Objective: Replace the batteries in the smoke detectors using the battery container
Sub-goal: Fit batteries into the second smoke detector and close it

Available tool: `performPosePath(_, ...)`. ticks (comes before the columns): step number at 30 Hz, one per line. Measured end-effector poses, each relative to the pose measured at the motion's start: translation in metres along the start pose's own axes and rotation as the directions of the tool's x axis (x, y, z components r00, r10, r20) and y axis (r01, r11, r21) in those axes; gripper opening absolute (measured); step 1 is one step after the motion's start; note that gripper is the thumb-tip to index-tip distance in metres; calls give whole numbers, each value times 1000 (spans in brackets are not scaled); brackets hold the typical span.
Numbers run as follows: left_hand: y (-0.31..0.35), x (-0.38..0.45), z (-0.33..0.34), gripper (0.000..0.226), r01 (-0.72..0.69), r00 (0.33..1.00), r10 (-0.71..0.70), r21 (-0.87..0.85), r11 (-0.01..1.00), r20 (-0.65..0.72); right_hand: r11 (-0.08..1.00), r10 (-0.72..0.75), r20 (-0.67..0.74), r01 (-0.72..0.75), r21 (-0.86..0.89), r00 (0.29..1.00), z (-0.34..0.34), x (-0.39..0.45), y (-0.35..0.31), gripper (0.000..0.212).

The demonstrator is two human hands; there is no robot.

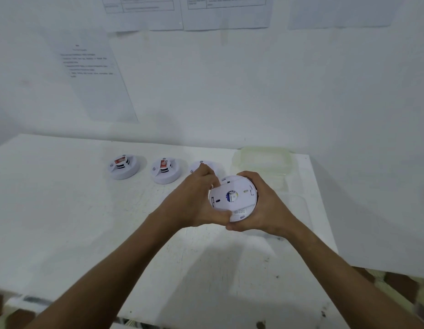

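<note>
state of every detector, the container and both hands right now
held detector: lifted, back facing camera, gripped by both hands
left hand: grips its back plate
right hand: grips its body
three table detectors: face up, third partly hidden
container: on table, lid on

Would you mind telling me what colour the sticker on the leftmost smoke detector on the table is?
Red-orange, on the white smoke detector; the head view shows it.

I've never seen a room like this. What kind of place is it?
Probably a plain workroom or test bench. There's a white table against a white wall, printed instruction sheets taped up, and smoke detectors lined up in a row for battery changing.
</note>
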State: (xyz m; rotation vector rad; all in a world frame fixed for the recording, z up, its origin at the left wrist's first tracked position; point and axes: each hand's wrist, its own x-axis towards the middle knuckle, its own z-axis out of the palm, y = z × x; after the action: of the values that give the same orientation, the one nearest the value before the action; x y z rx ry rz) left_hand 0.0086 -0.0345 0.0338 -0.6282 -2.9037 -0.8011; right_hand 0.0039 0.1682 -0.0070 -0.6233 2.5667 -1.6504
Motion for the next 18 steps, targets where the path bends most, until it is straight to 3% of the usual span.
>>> performPosePath(6,-3,-3,-4,67,-67,997,69,80,995,-27,1000,26,-16,-27,-15,1000,-1,-11,0,91)
performPosePath(12,-27,-21,-8,66,69,993,-66,22,997,-100,998,52,-59,-51,19,997,-18,-22,7,96)
performPosePath(18,-52,-62,33,66,218,973,-218,15,976,68,994,94,-85,-89,56,992,-32,-32,12,96)
